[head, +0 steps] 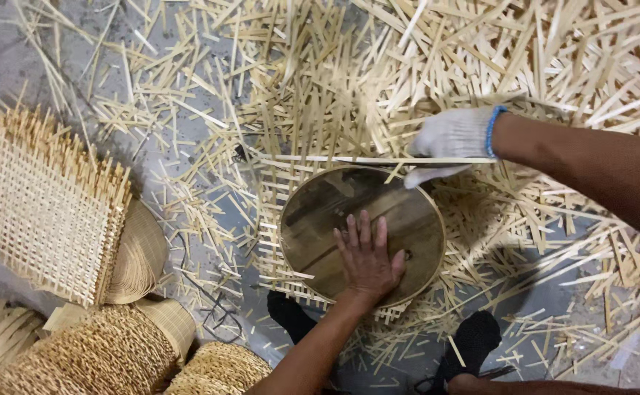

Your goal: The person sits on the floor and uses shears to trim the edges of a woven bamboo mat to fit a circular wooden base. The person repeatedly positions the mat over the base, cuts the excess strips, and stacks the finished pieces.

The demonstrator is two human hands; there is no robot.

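Note:
My left hand [367, 257], bare, presses flat on a round wooden disc [334, 212] that lies on a woven bamboo mat [272, 241] on the floor. My right hand [448, 143], in a white knit glove with a blue cuff, is closed around a long thin tool or strip [334, 159] held level along the disc's far edge. Both feet in black socks [473, 340] show at the bottom, near the mat's front edge.
Loose bamboo strips [378, 66] cover the grey floor all around. A stack of woven square mats [42, 205] stands at the left, with finished woven baskets [108, 351] below it. A thin dark cord [210, 300] lies on the floor near the baskets.

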